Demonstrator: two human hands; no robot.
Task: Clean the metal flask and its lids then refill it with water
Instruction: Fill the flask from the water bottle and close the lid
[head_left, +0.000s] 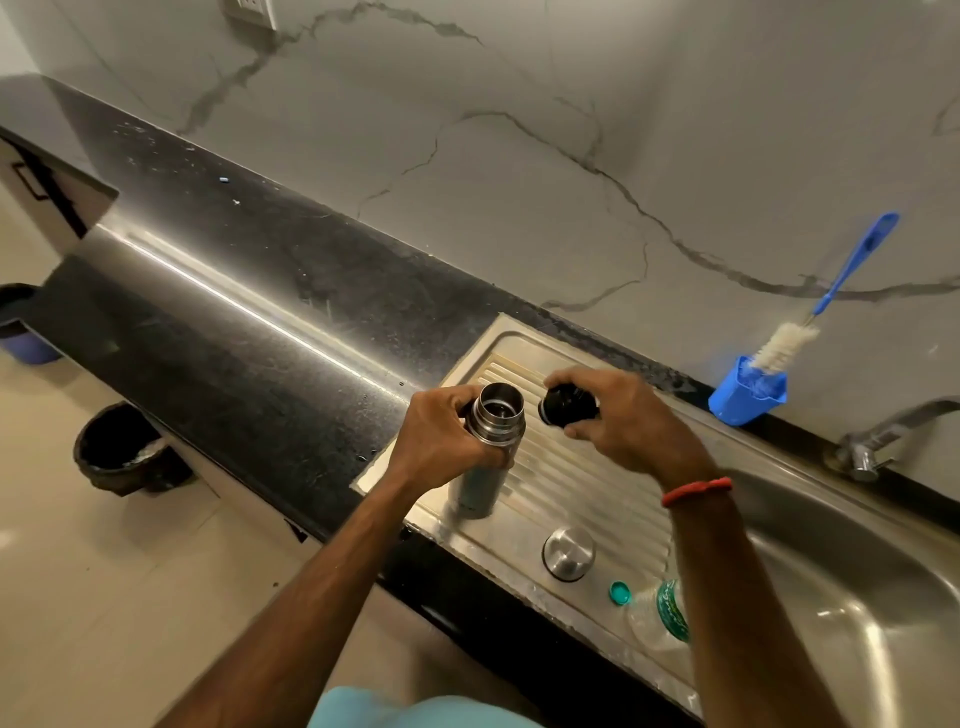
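The metal flask (491, 431) stands upright on the ribbed steel drainboard (613, 499), its mouth open. My left hand (441, 441) grips it around the neck. My right hand (623, 421) holds the black inner stopper lid (566, 404) just to the right of the flask's mouth, apart from it. The steel outer cap (569, 552) rests upside down on the drainboard nearer to me. A clear plastic water bottle (660, 613) lies beside a small teal bottle cap (620, 592), partly hidden by my right forearm.
A blue holder (748, 397) with a blue-handled bottle brush (831, 296) leans on the marble wall. The tap (878, 441) and sink basin (857, 597) are at right. Black counter (234, 322) stretches left. A dark bin (122, 447) sits on the floor.
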